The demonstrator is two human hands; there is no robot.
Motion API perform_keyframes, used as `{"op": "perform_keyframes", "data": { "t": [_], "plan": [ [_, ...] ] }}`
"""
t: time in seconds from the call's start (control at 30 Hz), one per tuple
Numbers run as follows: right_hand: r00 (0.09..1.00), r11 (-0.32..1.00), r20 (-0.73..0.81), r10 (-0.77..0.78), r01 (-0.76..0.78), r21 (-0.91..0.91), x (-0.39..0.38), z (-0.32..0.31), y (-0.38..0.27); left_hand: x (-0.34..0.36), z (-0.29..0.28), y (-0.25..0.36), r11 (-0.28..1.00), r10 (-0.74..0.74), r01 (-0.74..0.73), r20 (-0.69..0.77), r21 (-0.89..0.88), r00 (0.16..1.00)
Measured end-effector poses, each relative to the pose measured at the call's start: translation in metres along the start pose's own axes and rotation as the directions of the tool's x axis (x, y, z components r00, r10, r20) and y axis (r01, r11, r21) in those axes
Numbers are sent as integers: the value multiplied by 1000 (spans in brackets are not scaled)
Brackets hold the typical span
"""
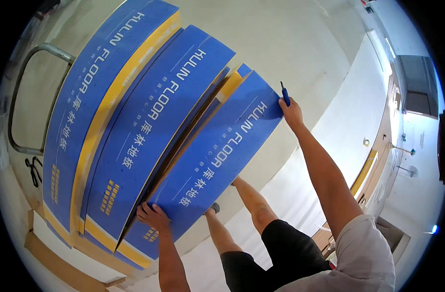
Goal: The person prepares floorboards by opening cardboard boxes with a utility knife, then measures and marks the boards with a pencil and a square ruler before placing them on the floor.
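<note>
Three long blue and yellow cardboard boxes lie stacked side by side. My left hand (153, 217) grips the near end of the closest blue box (217, 151), fingers over its edge. My right hand (290, 111) rests at the far corner of the same box and holds a blue utility knife (285, 93), its tip pointing away from me. The closest box is tilted up, lifted off the middle box (154, 121). The third box (91, 87) lies furthest left. My bare legs and black shorts show below.
A grey metal cart handle (25, 87) curves at the left. Black scissors (33, 170) lie on the floor beside it. Flat brown cardboard (62, 263) lies under the boxes. A white wall and wooden door frame (373, 165) stand at the right.
</note>
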State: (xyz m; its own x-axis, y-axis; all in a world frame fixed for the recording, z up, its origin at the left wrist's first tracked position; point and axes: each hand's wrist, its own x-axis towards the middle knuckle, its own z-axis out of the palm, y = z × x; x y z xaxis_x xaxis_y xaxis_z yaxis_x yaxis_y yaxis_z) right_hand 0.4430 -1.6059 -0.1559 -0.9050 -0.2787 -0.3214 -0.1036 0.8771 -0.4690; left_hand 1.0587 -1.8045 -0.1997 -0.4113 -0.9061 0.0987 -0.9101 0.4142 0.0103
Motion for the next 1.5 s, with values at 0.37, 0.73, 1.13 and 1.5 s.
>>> {"op": "perform_keyframes", "data": {
  "t": [0.37, 0.73, 1.13, 1.5],
  "plan": [
    [837, 121, 411, 361, -480, 869, -190, 200, 191, 17, 2, -61, 931, 39, 131, 448, -342, 893],
    [653, -114, 613, 446, -637, 762, -275, 271, 10, 52, -17, -59, 955, -227, 294, 722, 34, 653],
    [640, -28, 620, 453, -685, 728, -258, 246, -7, -7, -9, -53, 977, -68, 168, 552, -132, 831],
    [647, 47, 661, 380, -727, 685, -260, 252, -15, -1, -26, -70, 860, 94, 211, 551, -464, 829]
  ]
}}
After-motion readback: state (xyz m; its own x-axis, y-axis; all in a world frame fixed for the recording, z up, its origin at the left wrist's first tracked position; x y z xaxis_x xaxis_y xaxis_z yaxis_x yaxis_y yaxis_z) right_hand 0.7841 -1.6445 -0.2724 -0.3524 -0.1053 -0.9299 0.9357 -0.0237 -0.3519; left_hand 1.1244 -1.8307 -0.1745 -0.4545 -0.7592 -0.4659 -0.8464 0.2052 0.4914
